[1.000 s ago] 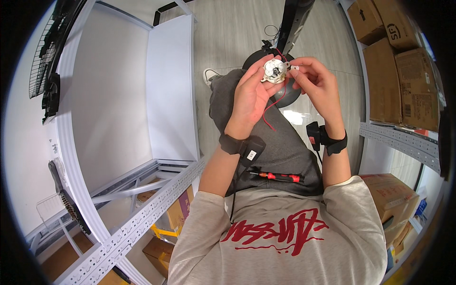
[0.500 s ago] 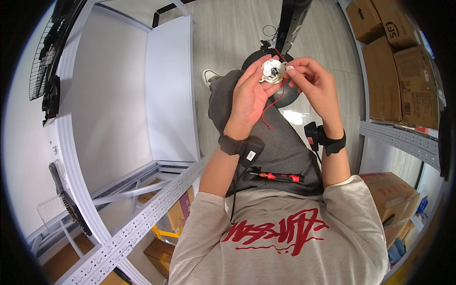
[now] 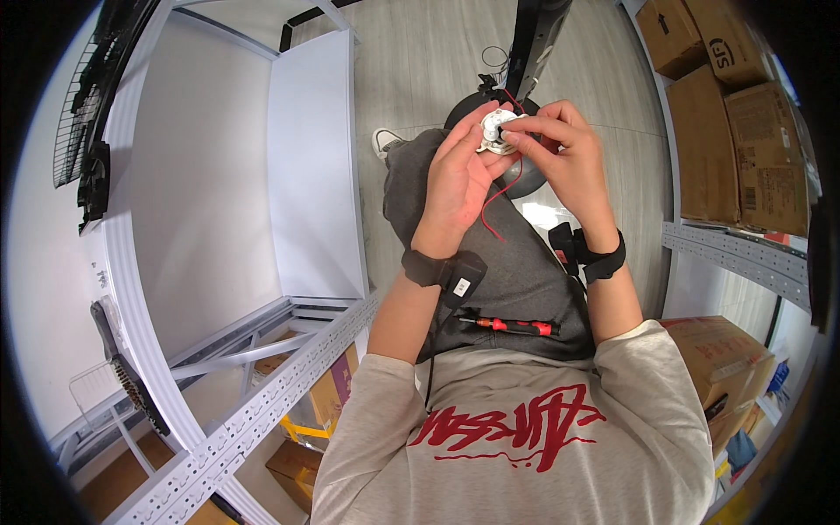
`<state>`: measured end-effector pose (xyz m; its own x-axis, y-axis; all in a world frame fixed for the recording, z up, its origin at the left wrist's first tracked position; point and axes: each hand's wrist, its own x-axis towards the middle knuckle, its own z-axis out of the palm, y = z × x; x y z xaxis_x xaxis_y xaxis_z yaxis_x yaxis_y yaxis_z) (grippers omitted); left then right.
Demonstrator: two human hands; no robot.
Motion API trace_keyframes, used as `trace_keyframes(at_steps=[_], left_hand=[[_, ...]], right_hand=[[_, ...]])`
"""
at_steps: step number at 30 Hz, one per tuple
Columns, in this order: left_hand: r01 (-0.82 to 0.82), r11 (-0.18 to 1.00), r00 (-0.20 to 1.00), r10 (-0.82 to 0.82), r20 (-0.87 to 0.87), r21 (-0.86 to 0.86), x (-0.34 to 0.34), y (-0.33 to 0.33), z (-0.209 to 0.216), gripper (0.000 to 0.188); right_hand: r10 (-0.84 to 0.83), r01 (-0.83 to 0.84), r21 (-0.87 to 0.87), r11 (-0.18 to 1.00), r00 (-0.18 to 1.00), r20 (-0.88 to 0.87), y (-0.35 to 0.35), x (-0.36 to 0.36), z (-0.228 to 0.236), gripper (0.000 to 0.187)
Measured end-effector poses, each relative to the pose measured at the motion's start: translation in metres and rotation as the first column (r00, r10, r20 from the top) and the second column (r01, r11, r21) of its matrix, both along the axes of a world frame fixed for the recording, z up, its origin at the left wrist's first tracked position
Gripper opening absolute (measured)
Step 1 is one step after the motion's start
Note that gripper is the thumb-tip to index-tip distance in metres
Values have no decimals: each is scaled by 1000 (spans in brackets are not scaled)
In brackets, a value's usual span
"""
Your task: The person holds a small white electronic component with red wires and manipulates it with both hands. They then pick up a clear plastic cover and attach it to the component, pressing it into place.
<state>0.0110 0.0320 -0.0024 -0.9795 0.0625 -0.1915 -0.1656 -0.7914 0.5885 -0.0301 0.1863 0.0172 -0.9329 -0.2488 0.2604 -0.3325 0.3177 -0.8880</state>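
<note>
My left hand (image 3: 461,171) cradles a white round plastic housing (image 3: 492,142) in its palm and fingers, with the thumb on its near left rim. Small white round parts and a dark middle show inside it. From above right, my right hand (image 3: 560,149) reaches over the housing, thumb and forefinger pinched at its middle. Whatever lies between those fingertips is hidden. A thin red wire (image 3: 486,210) hangs from the hands' area down over my trouser leg. Across my lap lies a red and black screwdriver (image 3: 516,326), its tip to the left.
A grey metal shelf frame with a white panel (image 3: 317,166) stands at left. Cardboard boxes (image 3: 704,149) are stacked on a rack at right. Beyond my hands a black post (image 3: 535,44) rises from a dark round base (image 3: 529,182). Both wrists wear strapped black devices (image 3: 462,277).
My right hand has moved left, from the housing's right edge to its middle. The small white piece seen at its fingertips before is now out of sight. My left hand stays nearly still.
</note>
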Motion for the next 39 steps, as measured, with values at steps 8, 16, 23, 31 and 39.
trace_keyframes(at_steps=[8,16,23,31,39], left_hand=[[5,1000,1000,-4,2,-29,0,1,0,40],[8,1000,1000,-8,-13,-17,0,1,-1,40],[-5,1000,1000,5,-6,-15,0,1,0,40],[-14,1000,1000,14,-12,-9,-1,2,-1,40],[1,1000,1000,-1,-21,12,0,0,-2,44]], right_hand=[[-4,4,-6,1000,1000,-3,-1,-2,-6,15],[37,-38,-43,998,999,-10,-2,-4,-5,15],[84,-47,123,991,946,-313,1,-8,-9,16],[81,-57,96,994,961,-266,1,-6,-5,20],[109,-70,126,989,937,-333,-1,-5,-4,18]])
